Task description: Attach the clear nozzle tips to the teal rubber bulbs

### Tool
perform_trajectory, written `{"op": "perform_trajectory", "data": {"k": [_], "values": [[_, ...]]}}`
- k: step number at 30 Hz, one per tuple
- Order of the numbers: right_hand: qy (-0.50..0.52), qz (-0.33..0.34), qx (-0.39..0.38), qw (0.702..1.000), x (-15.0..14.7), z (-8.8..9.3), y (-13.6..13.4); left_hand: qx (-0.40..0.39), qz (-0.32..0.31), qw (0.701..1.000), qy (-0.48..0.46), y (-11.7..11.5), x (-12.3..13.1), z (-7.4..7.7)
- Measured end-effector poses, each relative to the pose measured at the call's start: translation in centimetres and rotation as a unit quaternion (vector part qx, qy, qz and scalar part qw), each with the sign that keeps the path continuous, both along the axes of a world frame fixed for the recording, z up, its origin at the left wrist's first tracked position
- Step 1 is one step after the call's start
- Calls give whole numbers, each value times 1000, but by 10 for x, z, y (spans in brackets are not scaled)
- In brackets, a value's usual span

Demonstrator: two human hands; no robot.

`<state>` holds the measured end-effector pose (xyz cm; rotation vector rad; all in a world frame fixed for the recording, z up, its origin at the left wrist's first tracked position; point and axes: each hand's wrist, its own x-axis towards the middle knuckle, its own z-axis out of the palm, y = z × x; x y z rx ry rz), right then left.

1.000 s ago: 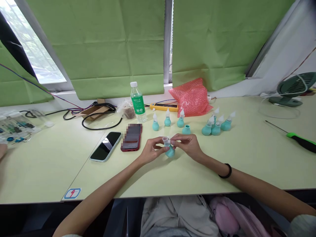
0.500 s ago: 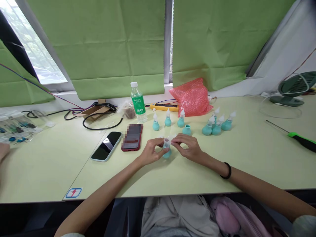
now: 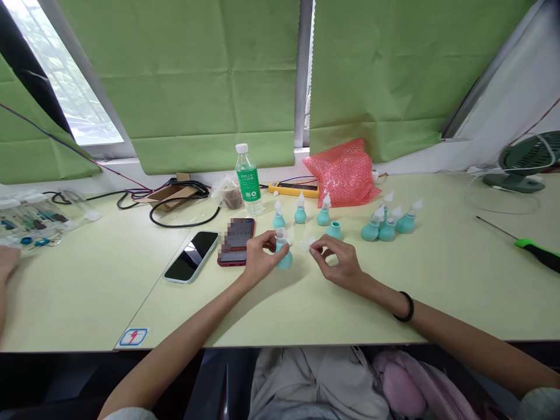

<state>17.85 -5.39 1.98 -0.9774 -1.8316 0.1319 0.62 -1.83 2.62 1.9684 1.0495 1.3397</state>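
Observation:
Between thumb and fingers, my left hand (image 3: 259, 256) grips a teal squeeze bulb (image 3: 285, 261) by its neck. It looks like a nasal aspirator bulb, with a translucent collar (image 3: 281, 235) on top. To its right, my right hand (image 3: 339, 261) is closed in a pinch on a small clear plastic piece (image 3: 306, 245), whose exact shape is hard to make out. The two hands are apart. Just beyond them stands a bare teal bulb (image 3: 334, 230) without a nozzle. Farther back, a row of teal bulbs with clear pointed nozzles (image 3: 323, 217) stands upright.
Several finished-looking nozzle bulbs (image 3: 387, 231) cluster at the right. Two phones (image 3: 191, 256) lie left of my hands, with a water bottle (image 3: 249, 185) behind. Red bubble wrap (image 3: 343, 173) is at the back, a screwdriver (image 3: 538, 252) far right. Another person's hand (image 3: 7, 262) shows at left.
My left hand has moved left and slightly up with the bulb, widening the gap to my right hand. The clear piece in my right hand now shows away from the collar.

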Motion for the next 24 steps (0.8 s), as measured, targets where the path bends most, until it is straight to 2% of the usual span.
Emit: {"op": "perform_trajectory", "data": {"k": [3, 6, 8, 12, 14, 17, 20, 24], "values": [[-42, -17, -78, 996, 3, -6, 8, -37, -21, 999, -26, 0, 0, 5], [-95, -25, -173, 980, 6, -17, 19, -97, -74, 992, -28, -2, 4, 8], [-103, -36, -207, 972, 8, -22, 23, -146, -115, 982, -39, -2, 6, 9], [-70, -36, -220, 972, 11, -18, 26, -241, -187, 951, -44, -1, 7, 7], [-16, -18, -235, 972, 12, -11, 23, -252, -213, 944, -7, -2, 6, 7], [61, 57, -272, 959, 10, -2, 16, -240, -239, 940, 37, -7, 5, 8], [23, 128, -262, 956, 3, 0, 5, -261, -278, 922, 66, -14, 7, 8], [-72, 165, -202, 963, -5, -9, -6, -328, -372, 857, 137, -18, 7, 8]]}}
